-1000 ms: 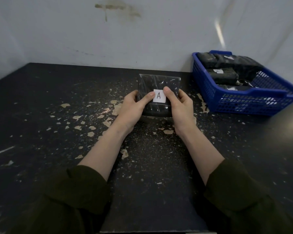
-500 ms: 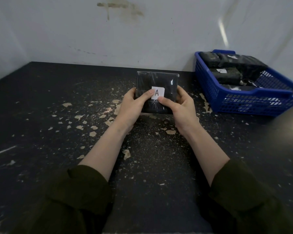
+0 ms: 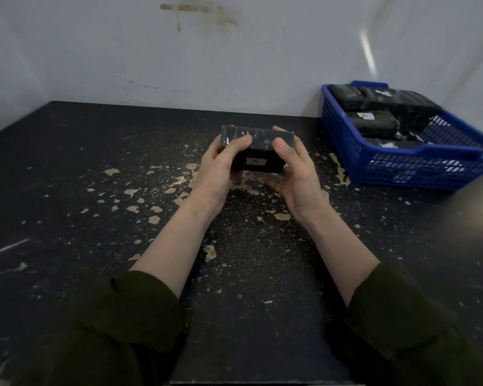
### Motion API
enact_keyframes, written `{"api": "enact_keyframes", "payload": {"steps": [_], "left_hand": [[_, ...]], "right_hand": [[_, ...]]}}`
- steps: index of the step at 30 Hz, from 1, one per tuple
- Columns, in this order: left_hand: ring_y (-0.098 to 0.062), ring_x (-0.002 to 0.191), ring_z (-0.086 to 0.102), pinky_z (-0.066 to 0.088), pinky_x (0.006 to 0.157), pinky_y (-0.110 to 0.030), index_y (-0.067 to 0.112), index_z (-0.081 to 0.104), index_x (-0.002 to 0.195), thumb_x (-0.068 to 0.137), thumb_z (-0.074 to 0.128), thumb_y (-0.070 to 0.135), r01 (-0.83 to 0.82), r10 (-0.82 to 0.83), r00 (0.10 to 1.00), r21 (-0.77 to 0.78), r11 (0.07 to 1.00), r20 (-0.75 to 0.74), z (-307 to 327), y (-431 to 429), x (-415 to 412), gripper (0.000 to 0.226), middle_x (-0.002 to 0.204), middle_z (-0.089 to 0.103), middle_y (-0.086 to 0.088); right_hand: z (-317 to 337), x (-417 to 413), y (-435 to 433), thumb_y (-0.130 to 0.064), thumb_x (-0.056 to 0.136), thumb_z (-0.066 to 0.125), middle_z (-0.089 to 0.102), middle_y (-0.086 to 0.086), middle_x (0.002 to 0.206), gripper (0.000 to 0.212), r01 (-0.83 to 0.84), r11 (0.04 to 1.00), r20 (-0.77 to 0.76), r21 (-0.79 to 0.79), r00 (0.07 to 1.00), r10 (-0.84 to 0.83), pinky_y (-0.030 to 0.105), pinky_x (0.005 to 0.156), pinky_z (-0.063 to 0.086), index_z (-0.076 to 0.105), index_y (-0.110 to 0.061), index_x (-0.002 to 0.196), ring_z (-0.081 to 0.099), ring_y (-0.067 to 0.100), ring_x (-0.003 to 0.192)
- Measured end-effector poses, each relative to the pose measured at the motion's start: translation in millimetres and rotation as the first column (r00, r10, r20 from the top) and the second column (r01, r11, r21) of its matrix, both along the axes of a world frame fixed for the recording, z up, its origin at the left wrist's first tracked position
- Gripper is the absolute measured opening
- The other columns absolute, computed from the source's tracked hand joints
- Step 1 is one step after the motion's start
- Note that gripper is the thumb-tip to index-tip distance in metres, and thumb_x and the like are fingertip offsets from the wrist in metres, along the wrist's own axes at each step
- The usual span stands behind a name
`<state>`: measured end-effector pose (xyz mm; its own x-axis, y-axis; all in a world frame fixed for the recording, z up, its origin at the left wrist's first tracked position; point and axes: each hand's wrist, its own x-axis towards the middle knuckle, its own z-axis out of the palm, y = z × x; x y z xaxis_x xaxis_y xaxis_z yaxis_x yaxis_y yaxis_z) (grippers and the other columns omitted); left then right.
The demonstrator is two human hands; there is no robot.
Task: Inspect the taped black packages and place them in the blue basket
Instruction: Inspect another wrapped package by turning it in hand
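Grip is two-handed: my left hand point(image 3: 219, 169) and right hand point(image 3: 294, 175) curl round the ends of the black package point(image 3: 258, 151), held over the desk point(image 3: 95, 140) middle with its long axis left-to-right. The blue basket point(image 3: 402, 174) sits at the far right corner, so I judge the right hand nearer.

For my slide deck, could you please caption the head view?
Left hand and right hand hold a taped black package over the scuffed table, blue basket of packages at right.
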<state>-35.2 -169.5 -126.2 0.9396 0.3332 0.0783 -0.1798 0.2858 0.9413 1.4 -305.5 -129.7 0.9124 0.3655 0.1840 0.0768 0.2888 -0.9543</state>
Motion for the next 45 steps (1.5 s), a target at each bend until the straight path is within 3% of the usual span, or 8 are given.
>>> {"api": "enact_keyframes", "payload": {"steps": [7,18,26,29,35,38,42,45], "left_hand": [[-0.008,0.092,0.069,0.054,0.075,-0.025,0.029,0.055,0.128,0.075,0.069,0.035,0.070,-0.071,0.997,0.031,0.997,0.042,-2.6,-6.9,-0.3,0.055,0.108,0.071,0.001],[-0.009,0.091,0.069,0.054,0.076,-0.027,0.030,0.053,0.134,0.064,0.077,0.037,0.013,-0.011,0.998,-0.025,1.000,0.055,-6.2,-0.5,6.0,0.074,0.108,0.070,-0.001],[-0.015,0.117,0.062,0.053,0.097,-0.035,0.029,0.057,0.131,0.087,0.071,0.036,-0.221,0.218,0.975,0.112,0.969,0.033,-14.1,2.0,10.8,0.047,0.127,0.064,-0.001],[-0.013,0.113,0.063,0.053,0.097,-0.033,0.023,0.057,0.130,0.097,0.060,0.023,-0.258,0.255,0.966,0.084,0.963,0.037,-11.9,6.5,9.4,0.033,0.123,0.064,-0.002],[-0.014,0.120,0.059,0.048,0.101,-0.032,0.018,0.042,0.145,0.053,0.081,0.062,-0.088,0.089,0.996,0.120,0.989,0.000,-5.3,6.0,6.8,0.109,0.133,0.058,0.001],[-0.023,0.118,0.062,0.053,0.096,-0.037,0.015,0.047,0.139,0.047,0.089,0.054,-0.121,0.123,0.992,0.088,0.989,-0.025,-9.8,6.7,9.3,0.109,0.131,0.062,-0.006],[-0.022,0.100,0.070,0.054,0.072,-0.029,0.006,0.052,0.134,0.051,0.084,0.042,-0.120,0.120,0.993,-0.012,0.993,0.009,-9.9,9.3,9.5,0.096,0.121,0.067,-0.013],[-0.019,0.095,0.069,0.053,0.079,-0.028,0.002,0.051,0.134,0.053,0.082,0.040,-0.075,0.077,0.995,-0.025,0.997,0.057,-7.5,3.2,6.5,0.095,0.116,0.067,-0.012]], "right_hand": [[1.4,-2.5,0.9,-0.020,0.085,0.072,0.071,0.006,0.099,0.013,0.123,0.992,0.055,-0.025,0.991,-0.121,0.046,0.090,0.058,0.068,-0.018,0.097,0.070,0.018,0.093],[4.5,-5.2,2.0,-0.019,0.097,0.055,0.072,-0.012,0.081,0.013,0.112,0.993,0.066,-0.024,0.992,-0.110,0.030,0.075,0.054,0.066,-0.018,0.091,0.068,0.001,0.078],[4.2,-5.2,-1.8,-0.034,0.085,0.077,0.064,-0.009,0.116,0.047,0.297,0.948,0.244,-0.118,0.934,-0.262,0.020,0.091,0.053,0.061,-0.021,0.127,0.062,0.000,0.108],[2.2,-5.9,1.9,-0.046,0.083,0.072,0.061,-0.011,0.128,0.046,0.347,0.919,0.350,-0.186,0.898,-0.268,0.038,0.103,0.051,0.065,-0.028,0.124,0.057,0.003,0.119],[-0.5,-2.8,3.5,-0.042,0.089,0.050,0.061,-0.023,0.131,0.031,0.460,0.857,0.467,-0.232,0.826,-0.317,0.049,0.105,0.046,0.065,-0.048,0.117,0.051,0.016,0.127],[-0.4,-5.8,3.5,-0.022,0.095,0.055,0.061,-0.014,0.132,0.031,0.458,0.869,0.516,-0.184,0.798,-0.311,0.045,0.101,0.050,0.062,-0.037,0.123,0.055,0.014,0.121],[3.7,-9.1,2.5,-0.019,0.090,0.071,0.052,-0.007,0.135,0.049,0.389,0.914,0.368,-0.117,0.871,-0.324,0.020,0.091,0.050,0.051,-0.024,0.134,0.055,-0.003,0.109],[2.4,-6.7,2.8,-0.042,0.073,0.080,0.052,0.001,0.139,0.075,0.254,0.961,0.092,-0.115,0.965,-0.244,0.040,0.104,0.050,0.048,-0.027,0.138,0.056,0.017,0.123]]}}
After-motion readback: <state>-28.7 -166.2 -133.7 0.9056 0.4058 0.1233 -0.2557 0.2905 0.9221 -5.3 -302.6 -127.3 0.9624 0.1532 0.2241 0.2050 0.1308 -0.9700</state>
